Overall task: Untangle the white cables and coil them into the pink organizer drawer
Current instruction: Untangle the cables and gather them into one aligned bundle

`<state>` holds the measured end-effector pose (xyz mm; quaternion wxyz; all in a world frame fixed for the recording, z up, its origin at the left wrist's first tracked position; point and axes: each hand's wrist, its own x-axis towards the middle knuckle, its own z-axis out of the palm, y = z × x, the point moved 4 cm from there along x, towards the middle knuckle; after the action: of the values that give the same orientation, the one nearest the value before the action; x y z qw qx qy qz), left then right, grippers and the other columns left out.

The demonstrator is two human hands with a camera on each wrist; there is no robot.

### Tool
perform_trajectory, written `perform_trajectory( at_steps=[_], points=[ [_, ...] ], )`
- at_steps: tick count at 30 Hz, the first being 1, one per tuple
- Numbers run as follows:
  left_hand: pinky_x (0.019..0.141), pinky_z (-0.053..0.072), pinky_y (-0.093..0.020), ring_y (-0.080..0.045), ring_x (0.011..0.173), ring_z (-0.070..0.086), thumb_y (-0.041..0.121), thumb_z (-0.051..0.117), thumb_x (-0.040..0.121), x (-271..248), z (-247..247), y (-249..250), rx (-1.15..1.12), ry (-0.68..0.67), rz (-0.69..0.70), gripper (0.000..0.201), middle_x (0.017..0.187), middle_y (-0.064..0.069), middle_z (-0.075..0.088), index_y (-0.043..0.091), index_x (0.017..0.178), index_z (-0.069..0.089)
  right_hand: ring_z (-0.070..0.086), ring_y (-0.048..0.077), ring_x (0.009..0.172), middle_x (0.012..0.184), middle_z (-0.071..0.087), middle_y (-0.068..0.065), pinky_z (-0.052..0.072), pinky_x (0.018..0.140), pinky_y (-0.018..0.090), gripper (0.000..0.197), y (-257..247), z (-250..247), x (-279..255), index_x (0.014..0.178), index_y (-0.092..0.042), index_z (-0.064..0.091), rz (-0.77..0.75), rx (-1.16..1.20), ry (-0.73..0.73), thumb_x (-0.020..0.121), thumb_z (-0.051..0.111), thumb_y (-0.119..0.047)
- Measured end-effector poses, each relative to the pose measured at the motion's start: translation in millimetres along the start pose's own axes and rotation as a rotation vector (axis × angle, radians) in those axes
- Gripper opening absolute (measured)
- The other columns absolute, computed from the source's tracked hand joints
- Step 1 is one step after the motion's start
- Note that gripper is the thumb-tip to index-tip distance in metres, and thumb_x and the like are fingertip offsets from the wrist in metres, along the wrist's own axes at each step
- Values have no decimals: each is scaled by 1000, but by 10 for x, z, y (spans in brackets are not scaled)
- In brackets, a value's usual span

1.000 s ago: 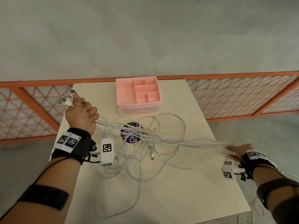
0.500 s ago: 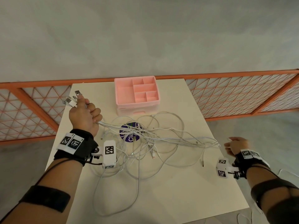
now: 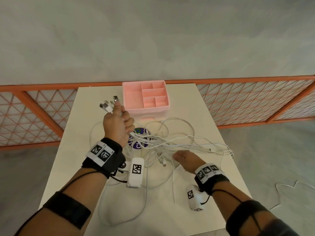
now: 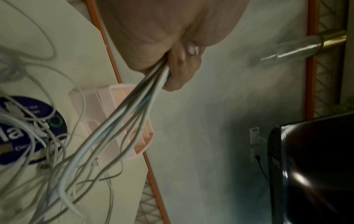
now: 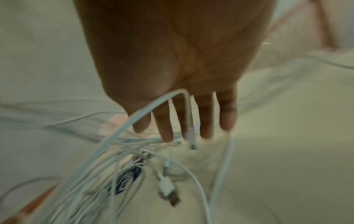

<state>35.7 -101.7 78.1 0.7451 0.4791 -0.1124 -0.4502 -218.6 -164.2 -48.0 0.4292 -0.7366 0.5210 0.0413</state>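
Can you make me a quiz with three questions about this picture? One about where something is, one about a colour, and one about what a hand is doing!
1. Where is the pink organizer?
A. at the far edge of the table
B. on the floor
C. in the person's lap

2. What colour is the round sticker under the cables?
A. yellow
B. dark purple
C. red

3. What is the left hand doing?
A. lying flat on the table
B. gripping a bunch of white cables
C. pulling the drawer open

Answers:
1. A, because it sits at the table's far edge, by the orange fence.
2. B, since dark purple shows between the cable loops.
3. B, as its fingers curl round the bunch, with plug ends sticking out above the fist.
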Motion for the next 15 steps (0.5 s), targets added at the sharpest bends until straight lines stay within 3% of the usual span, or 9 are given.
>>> perform_trajectory(
  at_steps=[2, 4, 6, 8, 10, 12, 13, 15],
  points=[
    [36, 18, -16, -6, 40, 20, 42, 43, 105, -80, 89, -52, 13, -25, -11, 38, 53, 7, 28, 20, 74, 45, 62, 17, 93, 102, 64, -2, 52, 84, 35, 28, -302, -138, -23, 102, -21, 69, -165, -150, 219, 93, 57, -45],
    [36, 19, -16, -6, 40, 20, 42, 43, 104, -144, 182, -93, 16, -54, -19, 38, 54, 6, 28, 19, 75, 44, 55, 14, 98, 105, 55, -5, 48, 88, 31, 36, -630, -286, -114, 110, -21, 63, -403, -113, 371, 84, 67, -46],
    [36, 19, -16, -6, 40, 20, 43, 44, 104, -191, 272, -116, 12, -86, -27, 38, 54, 6, 27, 19, 75, 45, 47, 11, 113, 121, 51, -6, 41, 97, 25, 63, -946, -347, -194, 128, -24, 53, -590, -101, 336, 75, 75, -49],
    [36, 19, -16, -6, 40, 20, 43, 44, 103, -227, 359, -119, 8, -120, -27, 38, 53, 6, 27, 18, 75, 45, 43, 6, 120, 131, 51, -9, 36, 102, 21, 73, -1174, -306, -210, 137, -28, 47, -632, -116, 181, 74, 79, -47],
    [36, 19, -16, -6, 40, 19, 42, 44, 104, -256, 425, -95, 1, -138, -20, 37, 54, 6, 26, 18, 75, 45, 54, 5, 106, 119, 63, -7, 43, 93, 21, 52, -1281, -222, -160, 127, -28, 57, -611, -129, 69, 81, 76, -41],
    [37, 19, -16, -6, 40, 20, 41, 44, 104, -262, 453, -32, -9, -142, 6, 37, 55, 5, 27, 18, 75, 45, 58, 6, 76, 86, 67, -7, 45, 72, 23, 7, -1305, -178, -110, 94, -30, 64, -583, -124, 61, 90, 68, -33],
    [37, 19, -16, -6, 40, 20, 41, 43, 104, -251, 446, 23, -24, -140, 25, 37, 54, 5, 27, 18, 75, 45, 55, 6, 66, 73, 61, -8, 42, 65, 23, 14, -1261, -181, -63, 80, -32, 58, -566, -111, 85, 93, 64, -31],
    [37, 18, -16, -6, 40, 21, 41, 42, 105, -192, 391, 178, -80, -121, 62, 37, 54, 6, 28, 19, 76, 46, 58, 14, 64, 69, 60, -3, 46, 62, 30, 22, -1089, -231, 20, 77, -26, 54, -471, -60, 115, 97, 57, -33]
  ],
)
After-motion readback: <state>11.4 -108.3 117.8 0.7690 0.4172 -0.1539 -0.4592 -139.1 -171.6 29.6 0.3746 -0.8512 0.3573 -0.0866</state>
